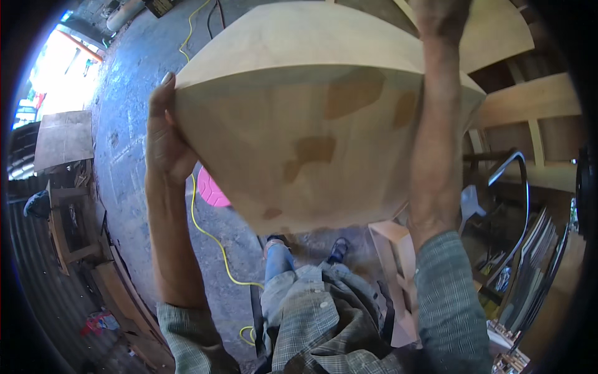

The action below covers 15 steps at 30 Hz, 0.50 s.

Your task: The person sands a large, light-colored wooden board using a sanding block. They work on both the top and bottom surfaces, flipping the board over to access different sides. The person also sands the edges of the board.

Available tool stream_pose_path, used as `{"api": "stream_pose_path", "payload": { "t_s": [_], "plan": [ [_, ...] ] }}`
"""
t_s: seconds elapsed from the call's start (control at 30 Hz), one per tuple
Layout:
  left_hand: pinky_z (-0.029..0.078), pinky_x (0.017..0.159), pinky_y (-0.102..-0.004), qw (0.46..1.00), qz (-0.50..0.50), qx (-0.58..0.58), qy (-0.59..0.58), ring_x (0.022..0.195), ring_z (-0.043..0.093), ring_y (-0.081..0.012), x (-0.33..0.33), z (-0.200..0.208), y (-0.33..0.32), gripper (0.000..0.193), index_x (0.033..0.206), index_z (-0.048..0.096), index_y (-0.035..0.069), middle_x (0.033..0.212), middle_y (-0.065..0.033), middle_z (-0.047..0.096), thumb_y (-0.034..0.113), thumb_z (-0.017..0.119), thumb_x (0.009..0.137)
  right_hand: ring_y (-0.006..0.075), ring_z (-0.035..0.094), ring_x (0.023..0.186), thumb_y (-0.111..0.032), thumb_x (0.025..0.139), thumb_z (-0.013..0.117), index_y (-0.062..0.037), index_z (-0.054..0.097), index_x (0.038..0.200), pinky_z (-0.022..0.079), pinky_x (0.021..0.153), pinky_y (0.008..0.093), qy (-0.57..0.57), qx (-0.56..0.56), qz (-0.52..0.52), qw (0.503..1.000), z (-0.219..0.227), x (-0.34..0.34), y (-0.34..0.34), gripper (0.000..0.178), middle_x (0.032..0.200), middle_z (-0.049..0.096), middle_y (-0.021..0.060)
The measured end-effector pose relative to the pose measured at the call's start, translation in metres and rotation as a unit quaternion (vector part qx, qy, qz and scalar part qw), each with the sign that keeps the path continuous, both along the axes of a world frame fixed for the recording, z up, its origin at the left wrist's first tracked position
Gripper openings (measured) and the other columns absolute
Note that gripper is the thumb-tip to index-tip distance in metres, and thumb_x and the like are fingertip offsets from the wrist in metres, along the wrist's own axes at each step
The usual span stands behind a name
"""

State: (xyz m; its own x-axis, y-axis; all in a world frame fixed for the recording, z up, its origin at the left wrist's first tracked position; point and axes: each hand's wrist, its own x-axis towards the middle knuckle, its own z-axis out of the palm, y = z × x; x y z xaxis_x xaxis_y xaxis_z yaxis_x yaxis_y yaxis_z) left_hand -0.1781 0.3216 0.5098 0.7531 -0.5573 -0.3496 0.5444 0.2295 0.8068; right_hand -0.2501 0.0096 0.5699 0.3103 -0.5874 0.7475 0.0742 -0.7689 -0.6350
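A large, tapered, box-like wooden piece [249,131] is raised in front of me. Its upper face is pale, and brown patches mark the shaded face toward me. My left hand [168,140] grips its left edge, thumb up by the corner, with the other fingers hidden behind the wood. My right arm reaches across the piece's right side. At the upper rim of the picture, my right hand [441,22] is dark and partly cut off, so its fingers and anything in them are hidden.
Beneath the piece, a pink round object [213,189] and a yellow cord [218,243] lie on the concrete floor [124,168]. A wooden frame [398,249] stands by my right leg. Thin boards [536,255] lean at the right, near a curved metal tube [525,187]. Planks [121,287] lie left.
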Motion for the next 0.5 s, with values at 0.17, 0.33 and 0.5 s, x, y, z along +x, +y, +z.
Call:
{"api": "stream_pose_path", "payload": {
  "t_s": [0.17,0.33,0.5],
  "plan": [
    [0.046,0.093,-0.0371,0.990,0.104,0.082,-0.056,0.106,0.059,-0.0234,0.021,0.022,-0.020,0.065,0.122,0.052,0.002,0.118,-0.0141,0.059,0.056,0.053,0.086,0.0163,0.050,0.051,-0.036,0.096,0.050,-0.0001,0.058,0.070,0.038,0.048,0.0319,-0.103,-0.170,0.140,0.970,0.022,0.018,0.005,0.045,0.057,0.053,0.0060],
    [0.045,0.095,-0.0389,0.993,0.017,0.080,-0.082,0.107,0.058,-0.0240,0.054,0.052,-0.057,0.071,0.122,0.052,-0.001,0.118,-0.0153,0.058,0.060,0.053,0.085,0.0244,0.050,0.058,-0.032,0.096,0.050,0.0042,0.055,0.071,0.039,0.055,0.0367,-0.036,-0.221,0.106,0.969,0.056,0.055,-0.036,0.044,0.063,0.052,0.0135],
    [0.044,0.097,-0.0399,0.997,0.049,0.062,-0.019,0.110,0.057,-0.0252,0.088,0.071,-0.075,0.082,0.126,0.048,-0.003,0.120,-0.0186,0.057,0.067,0.050,0.083,0.0369,0.057,0.066,-0.031,0.096,0.047,0.0043,0.057,0.074,0.043,0.062,0.0441,0.022,-0.281,0.097,0.954,0.066,0.109,-0.059,0.043,0.070,0.057,0.0202]
  ]
}}
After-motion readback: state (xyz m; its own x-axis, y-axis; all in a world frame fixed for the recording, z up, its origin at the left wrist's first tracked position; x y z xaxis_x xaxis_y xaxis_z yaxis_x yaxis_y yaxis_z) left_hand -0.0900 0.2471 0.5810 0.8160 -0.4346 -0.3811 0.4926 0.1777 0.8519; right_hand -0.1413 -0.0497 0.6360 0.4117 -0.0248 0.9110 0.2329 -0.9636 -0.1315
